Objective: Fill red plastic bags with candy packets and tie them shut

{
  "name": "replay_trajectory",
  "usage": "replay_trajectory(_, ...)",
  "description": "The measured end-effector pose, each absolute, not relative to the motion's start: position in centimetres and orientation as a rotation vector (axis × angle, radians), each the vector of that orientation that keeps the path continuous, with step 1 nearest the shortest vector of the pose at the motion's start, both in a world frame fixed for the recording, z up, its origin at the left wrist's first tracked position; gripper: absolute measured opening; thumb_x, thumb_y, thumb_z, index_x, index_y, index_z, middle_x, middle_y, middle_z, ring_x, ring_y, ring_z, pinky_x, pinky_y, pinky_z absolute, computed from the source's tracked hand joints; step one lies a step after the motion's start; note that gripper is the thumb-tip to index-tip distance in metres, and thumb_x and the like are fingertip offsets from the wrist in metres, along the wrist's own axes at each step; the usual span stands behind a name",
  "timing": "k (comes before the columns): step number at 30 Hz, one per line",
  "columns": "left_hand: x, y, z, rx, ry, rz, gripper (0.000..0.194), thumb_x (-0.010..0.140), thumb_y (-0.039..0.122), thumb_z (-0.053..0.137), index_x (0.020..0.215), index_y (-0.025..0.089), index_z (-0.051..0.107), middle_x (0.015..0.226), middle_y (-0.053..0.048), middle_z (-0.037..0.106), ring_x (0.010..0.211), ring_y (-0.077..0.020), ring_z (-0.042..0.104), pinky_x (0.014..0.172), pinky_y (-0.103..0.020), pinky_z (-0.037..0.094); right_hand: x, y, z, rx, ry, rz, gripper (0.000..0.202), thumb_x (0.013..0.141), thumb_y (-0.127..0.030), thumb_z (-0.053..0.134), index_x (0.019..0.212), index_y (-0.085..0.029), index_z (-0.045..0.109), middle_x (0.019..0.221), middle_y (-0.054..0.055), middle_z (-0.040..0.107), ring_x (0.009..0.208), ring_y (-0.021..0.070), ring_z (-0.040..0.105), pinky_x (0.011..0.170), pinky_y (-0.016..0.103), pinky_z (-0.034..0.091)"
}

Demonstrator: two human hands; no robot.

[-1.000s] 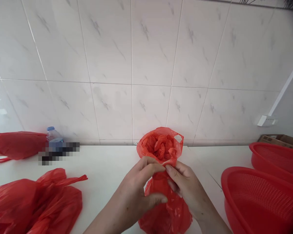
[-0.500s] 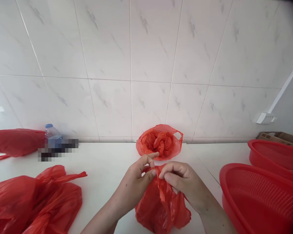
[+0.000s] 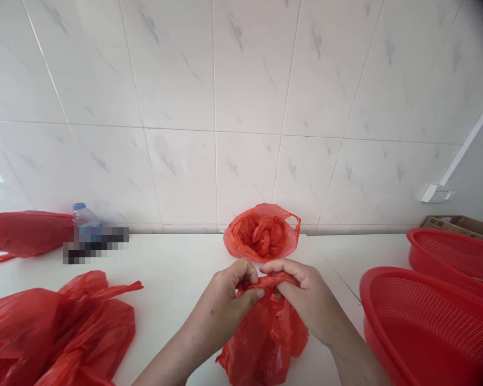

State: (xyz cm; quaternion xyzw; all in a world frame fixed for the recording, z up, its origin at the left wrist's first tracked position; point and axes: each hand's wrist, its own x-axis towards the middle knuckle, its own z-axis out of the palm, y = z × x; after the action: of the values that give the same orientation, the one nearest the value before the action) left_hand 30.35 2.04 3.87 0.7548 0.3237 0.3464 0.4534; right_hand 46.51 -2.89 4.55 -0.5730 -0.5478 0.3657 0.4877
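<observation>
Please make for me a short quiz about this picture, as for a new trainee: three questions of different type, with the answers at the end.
1. True or false: the left hand and the right hand both grip the top of the near red bag.
2. What lies inside the open red bag by the tiled wall?
A) a bottle
B) crumpled red plastic
C) a cardboard box
3. Fill in the colour: the clear bottle beyond the hands, on the left side, has a ____ cap.

Key: 1 true; 2 B; 3 blue
</observation>
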Motion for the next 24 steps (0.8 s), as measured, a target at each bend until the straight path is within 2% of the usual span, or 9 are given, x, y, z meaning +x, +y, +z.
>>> replay_trajectory(5, 30.0, 2.2, 4.4, 2.030, 0.877, 0.890, 0.014, 0.079, 0.019, 0.050, 0.068, 0.022, 0.043, 0.070, 0.005, 0.053, 0.065, -0.0120, 0.044, 0.060, -0.023, 0.033, 46.9, -2.8, 4.5, -1.185, -1.236, 0.958, 0.033, 0.080, -0.036, 0.056, 0.107, -0.020, 0.065, 0.100, 0.006, 0.068, 0.090, 0.0177, 0.061, 0.083, 0.033, 0.047)
replay_trajectory(10, 27.9, 2.1, 4.8, 2.253, 0.894, 0.851, 0.013, 0.076, 0.013, 0.049, 0.066, 0.021, 0.045, 0.098, -0.001, 0.058, 0.086, -0.0161, 0.052, 0.073, -0.026, 0.038, 48.1, -0.5, 2.5, -1.410, -0.966, 0.701, 0.032, 0.074, -0.033, 0.057, 0.101, -0.018, 0.066, 0.089, 0.004, 0.070, 0.080, 0.0189, 0.062, 0.075, 0.033, 0.047)
replay_trajectory(14, 25.3, 1.2, 4.0, 2.311, 0.974, 0.551, 0.015, 0.070, 0.009, 0.049, 0.063, 0.021, 0.045, 0.078, 0.003, 0.056, 0.073, -0.0134, 0.050, 0.066, -0.023, 0.036, 50.3, 1.7, -1.0, -1.602, -0.954, 0.413, 0.030, 0.075, -0.026, 0.049, 0.097, -0.017, 0.066, 0.099, 0.007, 0.068, 0.090, 0.0212, 0.061, 0.082, 0.035, 0.045)
replay_trajectory(17, 23.8, 0.2, 3.5, 2.234, 1.105, 0.308, 0.016, 0.065, 0.010, 0.053, 0.059, 0.020, 0.043, 0.074, 0.004, 0.057, 0.069, -0.0133, 0.049, 0.063, -0.022, 0.035, 51.2, 3.0, -3.9, -1.718, -1.050, 0.274, 0.029, 0.071, -0.019, 0.045, 0.088, -0.017, 0.068, 0.100, 0.009, 0.068, 0.094, 0.0222, 0.061, 0.087, 0.035, 0.044)
replay_trajectory(22, 22.5, -0.6, 3.6, 2.120, 1.169, 0.102, 0.015, 0.065, 0.012, 0.057, 0.060, 0.020, 0.046, 0.078, 0.004, 0.059, 0.075, -0.0151, 0.051, 0.066, -0.023, 0.036, 50.7, 3.4, -5.2, -1.749, -1.096, 0.357, 0.022, 0.067, -0.018, 0.049, 0.076, -0.019, 0.070, 0.091, 0.008, 0.069, 0.089, 0.0215, 0.063, 0.084, 0.033, 0.046)
replay_trajectory(24, 22.2, -0.3, 3.4, 2.075, 1.137, 0.158, 0.012, 0.066, 0.012, 0.057, 0.064, 0.021, 0.048, 0.079, 0.003, 0.059, 0.076, -0.0151, 0.051, 0.066, -0.023, 0.036, 50.7, 3.1, -4.5, -1.646, -1.047, 0.481, 0.022, 0.069, -0.021, 0.052, 0.082, -0.019, 0.069, 0.091, 0.007, 0.069, 0.089, 0.0216, 0.062, 0.083, 0.034, 0.046)
